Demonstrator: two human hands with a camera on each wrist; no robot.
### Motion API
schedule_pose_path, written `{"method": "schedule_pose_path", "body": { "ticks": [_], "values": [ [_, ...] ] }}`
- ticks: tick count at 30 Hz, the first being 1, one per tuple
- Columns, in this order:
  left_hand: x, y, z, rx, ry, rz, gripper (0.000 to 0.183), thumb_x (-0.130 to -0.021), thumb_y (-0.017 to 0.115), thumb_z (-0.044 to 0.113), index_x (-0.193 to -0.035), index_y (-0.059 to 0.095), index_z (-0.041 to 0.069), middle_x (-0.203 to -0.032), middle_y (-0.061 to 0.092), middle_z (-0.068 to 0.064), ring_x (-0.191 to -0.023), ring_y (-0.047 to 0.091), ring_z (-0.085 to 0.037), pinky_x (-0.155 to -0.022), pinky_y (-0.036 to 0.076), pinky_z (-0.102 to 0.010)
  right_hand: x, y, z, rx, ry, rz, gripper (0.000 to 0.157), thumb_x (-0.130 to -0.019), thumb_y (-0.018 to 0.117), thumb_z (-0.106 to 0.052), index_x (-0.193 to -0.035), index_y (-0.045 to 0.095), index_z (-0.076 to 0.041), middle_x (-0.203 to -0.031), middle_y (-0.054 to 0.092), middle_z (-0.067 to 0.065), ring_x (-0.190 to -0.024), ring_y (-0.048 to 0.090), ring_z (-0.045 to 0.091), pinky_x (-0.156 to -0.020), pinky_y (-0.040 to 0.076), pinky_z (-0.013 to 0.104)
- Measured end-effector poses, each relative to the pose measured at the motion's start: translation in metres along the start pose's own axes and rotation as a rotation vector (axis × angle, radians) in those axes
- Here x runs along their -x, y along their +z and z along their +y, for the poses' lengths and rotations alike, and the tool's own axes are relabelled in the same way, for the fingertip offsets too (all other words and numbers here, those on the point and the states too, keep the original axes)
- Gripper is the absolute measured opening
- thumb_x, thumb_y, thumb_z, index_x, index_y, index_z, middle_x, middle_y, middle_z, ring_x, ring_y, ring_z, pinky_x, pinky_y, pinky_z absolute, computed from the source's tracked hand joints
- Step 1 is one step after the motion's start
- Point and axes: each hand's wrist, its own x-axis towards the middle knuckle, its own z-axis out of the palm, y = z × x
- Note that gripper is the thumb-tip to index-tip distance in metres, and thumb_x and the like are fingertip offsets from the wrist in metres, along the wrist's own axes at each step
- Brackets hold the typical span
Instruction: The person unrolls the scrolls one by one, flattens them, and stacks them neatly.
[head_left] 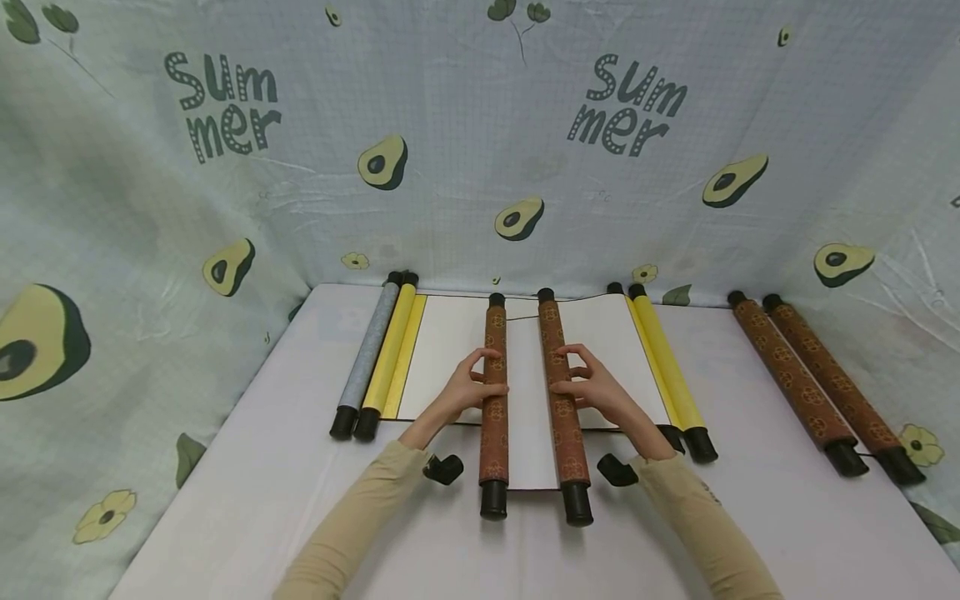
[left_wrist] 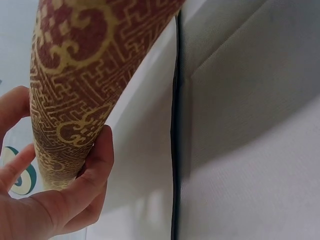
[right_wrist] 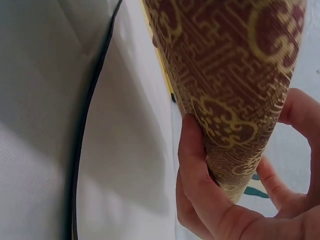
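A: Grip?
B: Left hand [head_left: 461, 392] curls round one roller [head_left: 494, 446], right hand [head_left: 603, 390] round another roller [head_left: 570, 446]; paper [head_left: 529, 433] between their fingers.
A: Risk?
B: Uneven pull may skew the paper; contact with the sheet [head_left: 442, 342] underneath unclear.

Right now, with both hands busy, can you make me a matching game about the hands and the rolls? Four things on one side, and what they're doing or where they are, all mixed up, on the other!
Things:
1. left hand
2. right hand
3. grey-blue roll
4. narrow white strip

Places and states:
A. farthest left of all the rolls
B. holding the left middle brown roll
C. between the two middle brown rolls
D. holding the right middle brown roll

Right pairs: 1-B, 2-D, 3-A, 4-C
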Motion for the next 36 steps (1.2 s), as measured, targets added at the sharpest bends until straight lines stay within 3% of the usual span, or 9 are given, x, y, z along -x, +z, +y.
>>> {"method": "schedule_pose_path", "body": {
  "ticks": [7,14,24,32,36],
  "values": [
    [0.012,-0.002,0.011,-0.022,0.011,0.002,0.048,-0.082,0.06,0.005,-0.127,0.044,0.004,-0.116,0.045,-0.029,-0.084,0.051,-0.018,-0.06,0.051,-0.029,0.001,-0.003,0.004,-0.001,-0.022,-0.006,0.05,-0.081,0.063,-0.018,-0.125,0.04,-0.013,-0.124,0.04,0.021,-0.091,0.052,0.022,-0.07,0.049,0.037],
    [0.012,-0.003,0.008,0.003,0.007,-0.014,0.045,-0.083,0.057,0.004,-0.127,0.045,0.001,-0.113,0.048,-0.028,-0.08,0.053,-0.016,-0.062,0.053,-0.031,0.003,-0.004,0.006,-0.006,-0.055,-0.017,0.041,-0.083,0.058,-0.014,-0.122,0.046,-0.007,-0.133,0.037,0.019,-0.091,0.051,0.022,-0.071,0.049,0.039],
    [0.012,-0.001,0.008,-0.024,0.036,-0.004,0.042,-0.084,0.056,0.006,-0.124,0.047,-0.002,-0.113,0.048,-0.028,-0.08,0.053,-0.016,-0.061,0.052,-0.028,0.005,-0.003,0.005,0.01,-0.051,-0.011,0.036,-0.085,0.052,-0.013,-0.119,0.049,-0.003,-0.131,0.039,0.021,-0.086,0.053,0.018,-0.071,0.048,0.038],
    [0.01,0.001,0.008,-0.058,0.041,0.002,0.045,-0.078,0.066,0.011,-0.118,0.048,0.001,-0.11,0.046,-0.024,-0.08,0.05,-0.018,-0.058,0.049,-0.026,0.003,-0.002,0.005,0.053,-0.044,0.016,0.039,-0.078,0.067,-0.022,-0.108,0.049,-0.004,-0.124,0.04,0.02,-0.079,0.05,0.02,-0.062,0.047,0.032],
    [0.002,0.0,-0.002,-0.049,0.032,0.007,0.046,-0.075,0.069,0.009,-0.115,0.049,0.001,-0.109,0.045,-0.024,-0.081,0.049,-0.02,-0.056,0.05,-0.028,0.003,-0.001,0.003,0.085,-0.047,0.012,0.041,-0.075,0.071,-0.018,-0.105,0.046,-0.005,-0.115,0.042,0.022,-0.075,0.051,0.022,-0.06,0.047,0.03]
  ]
}}
